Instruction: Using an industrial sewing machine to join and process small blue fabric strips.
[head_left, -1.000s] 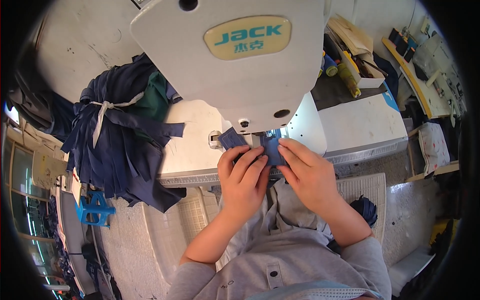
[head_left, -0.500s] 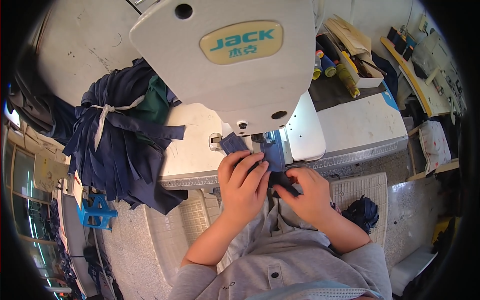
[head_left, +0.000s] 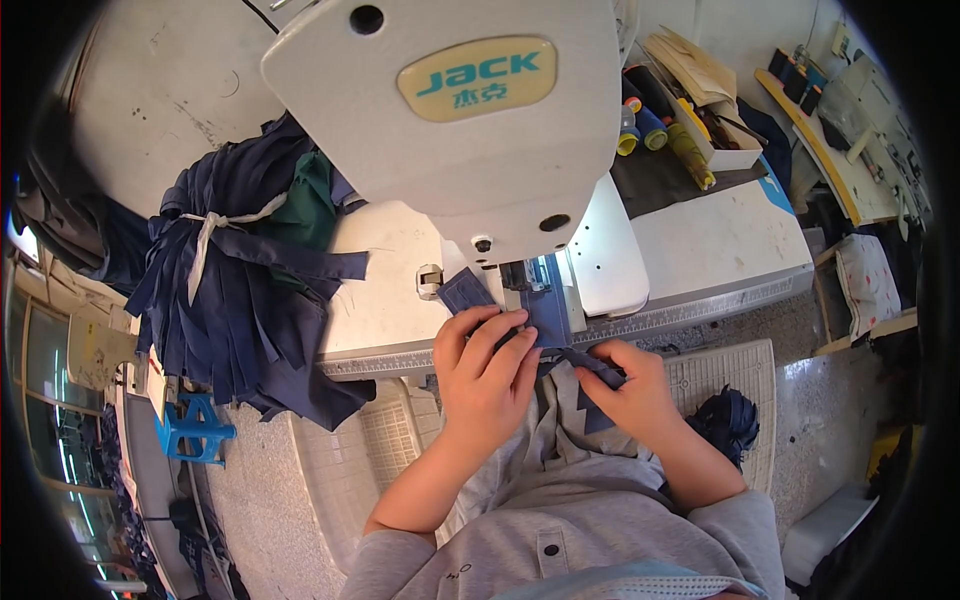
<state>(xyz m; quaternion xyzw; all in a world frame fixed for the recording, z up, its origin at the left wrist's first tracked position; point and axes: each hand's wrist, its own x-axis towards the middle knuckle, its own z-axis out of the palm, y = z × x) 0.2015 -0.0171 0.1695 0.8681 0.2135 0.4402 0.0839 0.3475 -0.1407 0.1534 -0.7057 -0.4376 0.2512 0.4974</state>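
Observation:
A white sewing machine [head_left: 445, 150] stands over its bed, and a piece of blue fabric [head_left: 550, 325] lies beneath its presser foot [head_left: 528, 274]. Left of the foot, a narrow navy fabric piece [head_left: 466, 290] with a visible stitch line juts out at a slant. My left hand [head_left: 482, 372] presses on these pieces, its curled fingers closed on the fabric at the bed's front edge. Off the front edge, my right hand [head_left: 632, 388] pinches a dark navy fabric strip [head_left: 600, 370] between thumb and fingers. A loose end hangs below over my lap.
A tied bundle of navy strips [head_left: 250, 250] lies left on the table, hanging over its edge. Thread cones [head_left: 650, 130] and a white box [head_left: 735, 155] stand back right. Below are plastic crates [head_left: 755, 370], one beside a dark cloth bundle [head_left: 725, 425], and a blue stool [head_left: 195, 430].
My right hand has moved slightly right and down, drawing the dark strip away from the left hand so more of it shows. The left hand stays nearly in place on the fabric.

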